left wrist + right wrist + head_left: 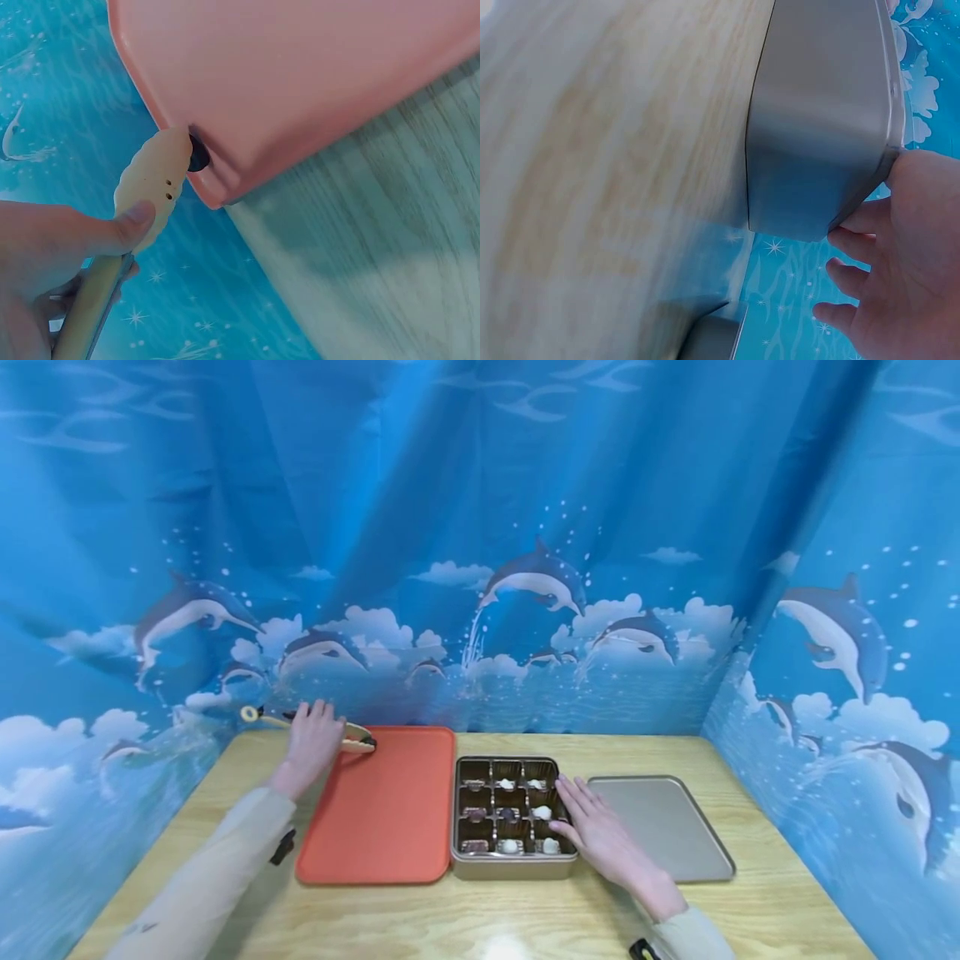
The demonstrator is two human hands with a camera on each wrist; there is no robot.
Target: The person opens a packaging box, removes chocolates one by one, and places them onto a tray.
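Tongs [352,740] gripped by left hand [313,739]; right hand [596,827] flat on tin [513,860]

Staged recording booth, not a real kitchen or home. Blue dolphin-print curtain [480,527] hangs on 3 sides w/ clouds & bubbles printed on it, closing off the room behind. A small wood-grain bench [480,918] fills the enclosed space. Props are laid out neatly in a row: orange tray [382,810], gold tin [513,864] w/ a 3x3 grid of compartments (some hold small sweets), its flat lid [660,827] beside it. Small dark devices at both wrists, cams presumably.
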